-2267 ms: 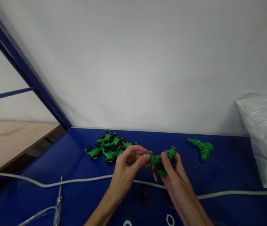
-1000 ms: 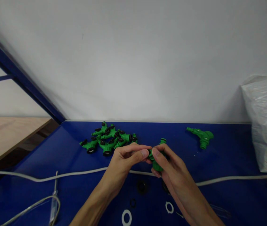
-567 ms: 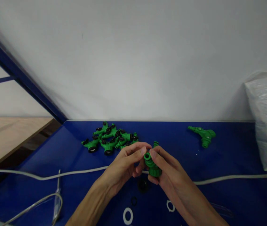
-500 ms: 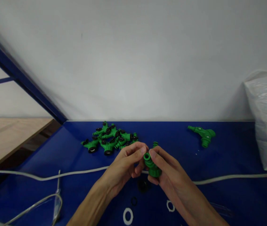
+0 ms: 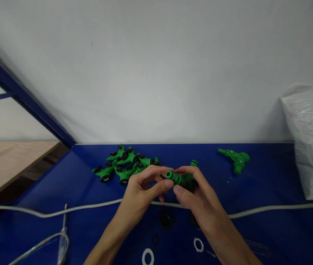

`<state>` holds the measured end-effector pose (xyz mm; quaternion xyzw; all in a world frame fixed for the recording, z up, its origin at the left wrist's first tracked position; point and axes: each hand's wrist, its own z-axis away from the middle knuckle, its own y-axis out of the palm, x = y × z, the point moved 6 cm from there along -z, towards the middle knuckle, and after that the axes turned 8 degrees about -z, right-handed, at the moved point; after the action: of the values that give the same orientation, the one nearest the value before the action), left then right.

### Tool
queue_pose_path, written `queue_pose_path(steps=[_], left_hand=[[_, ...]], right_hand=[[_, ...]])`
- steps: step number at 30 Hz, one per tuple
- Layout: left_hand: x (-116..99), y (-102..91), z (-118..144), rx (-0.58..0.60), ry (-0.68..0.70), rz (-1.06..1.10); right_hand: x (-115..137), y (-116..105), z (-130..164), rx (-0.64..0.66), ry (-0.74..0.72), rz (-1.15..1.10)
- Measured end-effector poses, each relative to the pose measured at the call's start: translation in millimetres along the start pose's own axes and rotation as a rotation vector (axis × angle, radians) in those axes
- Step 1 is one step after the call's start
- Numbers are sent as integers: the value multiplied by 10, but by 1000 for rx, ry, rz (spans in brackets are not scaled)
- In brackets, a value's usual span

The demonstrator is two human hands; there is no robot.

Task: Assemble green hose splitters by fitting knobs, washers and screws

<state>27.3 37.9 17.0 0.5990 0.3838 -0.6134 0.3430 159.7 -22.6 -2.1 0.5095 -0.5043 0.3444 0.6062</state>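
A green plastic hose splitter (image 5: pixel 176 177) is held up between both hands over the blue table. My right hand (image 5: pixel 202 198) is wrapped round its body, thumb below and fingers above. One spigot of it points towards me, and another sticks out beyond the right fingers. My left hand (image 5: pixel 142 191) pinches the near spigot with thumb and fingertips; any small part between them is hidden. Below the hands lie a black ring (image 5: pixel 165 220), a smaller black ring (image 5: pixel 155 240) and two white rings, one on the left (image 5: pixel 148 256) and one on the right (image 5: pixel 198 244).
Several green splitters with black valves (image 5: pixel 124 171) are heaped behind my left hand. Another green splitter (image 5: pixel 236 158) lies at the back right. A white cable (image 5: pixel 95 205) crosses the table (image 5: pixel 90 228). On the left is a screwdriver (image 5: pixel 63 239); at right, a plastic bag (image 5: pixel 310 147).
The splitter has been turned in my hands, so its wider end has swung right, into my right hand. My right fingers have shifted over its top. The view has moved slightly.
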Motion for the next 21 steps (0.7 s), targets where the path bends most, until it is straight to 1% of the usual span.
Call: queue_pose_path(steps=[3,5,8,12,14,18,21], left_hand=[[-5,-41,-11,-47,15,-17],[-30,-62,-15,-77,49,-38],[-64,-78,-9,-111,99,-56],[-81,-84,4,-116,149,-80],[-75,-99,4,-119,149,-93],[-60,-142,1,-127,98,-125],[-91,-162,5,-125,117,-161]], right_hand=[[-4,3,31,65,4,116],[1,0,50,73,-23,229],[52,-9,70,29,-172,426],[107,8,83,-29,-365,643],[126,22,90,-47,-429,698],[165,48,113,-58,-501,743],[190,54,126,-66,-535,763]])
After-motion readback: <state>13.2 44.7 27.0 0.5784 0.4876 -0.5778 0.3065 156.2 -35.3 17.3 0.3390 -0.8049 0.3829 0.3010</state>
